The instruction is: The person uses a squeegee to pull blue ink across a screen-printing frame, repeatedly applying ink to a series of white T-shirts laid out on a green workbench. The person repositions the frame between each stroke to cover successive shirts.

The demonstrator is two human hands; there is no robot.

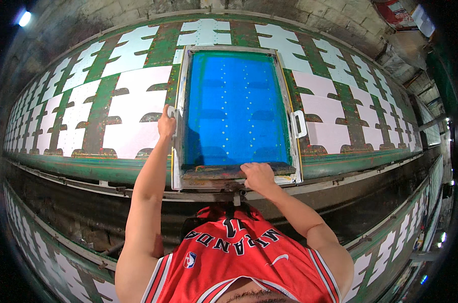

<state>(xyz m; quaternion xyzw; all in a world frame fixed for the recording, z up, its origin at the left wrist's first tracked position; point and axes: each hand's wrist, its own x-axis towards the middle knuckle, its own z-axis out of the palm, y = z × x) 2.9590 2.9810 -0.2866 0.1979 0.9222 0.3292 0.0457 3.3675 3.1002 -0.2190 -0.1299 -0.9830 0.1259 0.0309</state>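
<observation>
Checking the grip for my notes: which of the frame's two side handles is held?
The left handle, gripped by the left hand; the right handle is free.

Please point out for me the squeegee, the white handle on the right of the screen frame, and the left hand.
squeegee (224, 172): head view, on its dark blade bar.
white handle (300, 124): head view, on its loop.
left hand (166, 122): head view, on the back of the hand.

I count one blue printing screen (235, 108), two white handles (299, 124) on its frame, and my two hands (257, 174).
</observation>
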